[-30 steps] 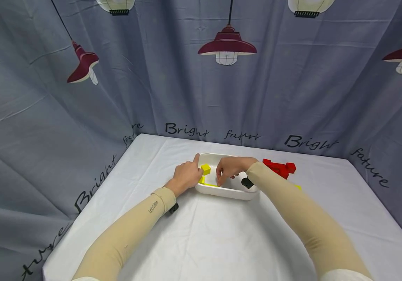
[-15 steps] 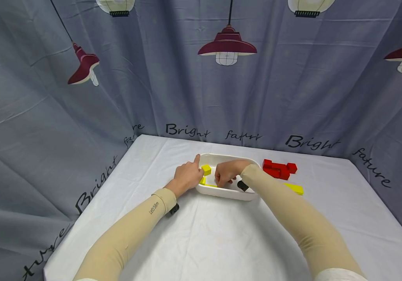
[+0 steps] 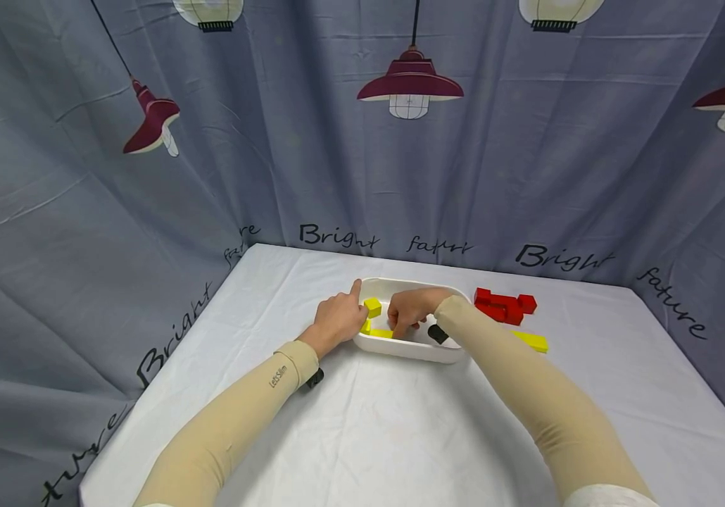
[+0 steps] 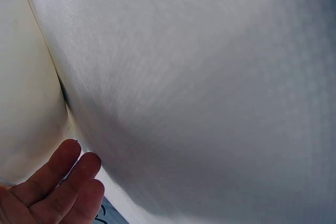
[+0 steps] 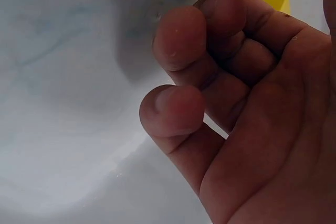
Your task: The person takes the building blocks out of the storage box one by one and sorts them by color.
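In the head view a white container (image 3: 419, 352) stands on the table. My left hand (image 3: 337, 316) grips its left end, thumb over the rim and index finger lying along it. The left wrist view shows other fingers (image 4: 86, 169) of this hand against the outer wall. My right hand (image 3: 408, 311) reaches inside, its index finger pointing down at the right end of a flat yellow block (image 3: 381, 334); its other fingers are curled with nothing between them. A yellow cube (image 3: 372, 307) and another yellow block (image 3: 365, 327) lie at the left end, the latter partly hidden by my left hand.
Several red blocks (image 3: 505, 308) lie together right of the container. A long yellow block (image 3: 531, 341) is in front of them, partly behind my right sleeve (image 3: 527, 380). A grey printed curtain (image 3: 350, 183) hangs behind the white-covered table (image 3: 362, 443).
My right hand has shifted slightly, and more of the flat yellow block shows beside its index finger. More of the yellow block on the table shows past my right sleeve. The left hand keeps its place.
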The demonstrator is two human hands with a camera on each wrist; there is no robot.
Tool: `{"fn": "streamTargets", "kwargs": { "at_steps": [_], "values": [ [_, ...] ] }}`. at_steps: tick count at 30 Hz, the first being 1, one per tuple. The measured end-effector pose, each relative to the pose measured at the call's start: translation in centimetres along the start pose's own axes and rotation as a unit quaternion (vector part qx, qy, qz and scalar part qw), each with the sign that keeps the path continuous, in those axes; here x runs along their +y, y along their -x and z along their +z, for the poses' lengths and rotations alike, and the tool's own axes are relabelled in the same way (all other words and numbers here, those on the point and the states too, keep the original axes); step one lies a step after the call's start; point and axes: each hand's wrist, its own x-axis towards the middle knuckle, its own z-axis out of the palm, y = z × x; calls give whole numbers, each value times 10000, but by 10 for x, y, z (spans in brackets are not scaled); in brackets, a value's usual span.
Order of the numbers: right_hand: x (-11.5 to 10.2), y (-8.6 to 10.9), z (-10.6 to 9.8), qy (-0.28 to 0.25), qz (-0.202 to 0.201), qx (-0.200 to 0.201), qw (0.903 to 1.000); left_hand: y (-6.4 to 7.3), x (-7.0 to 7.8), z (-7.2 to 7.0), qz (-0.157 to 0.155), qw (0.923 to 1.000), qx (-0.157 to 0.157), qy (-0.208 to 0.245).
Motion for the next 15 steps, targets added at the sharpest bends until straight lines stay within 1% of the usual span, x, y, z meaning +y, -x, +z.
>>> {"fn": "streamTargets", "kwargs": {
  "at_steps": [4,9,12,15],
  "values": [
    [6,-1,-1,29,-23,96,9999,0,1,0,-37,10000,-14,3],
    [8,1,-2,5,19,157,9999,0,1,-1,-53,10000,-63,9],
    [7,2,-1,-97,54,185,9998,0,1,-1,-55,9999,-81,23],
    [7,3,0,-172,-6,157,9997,1,2,-1,-55,10000,-64,22]
  ]
}}
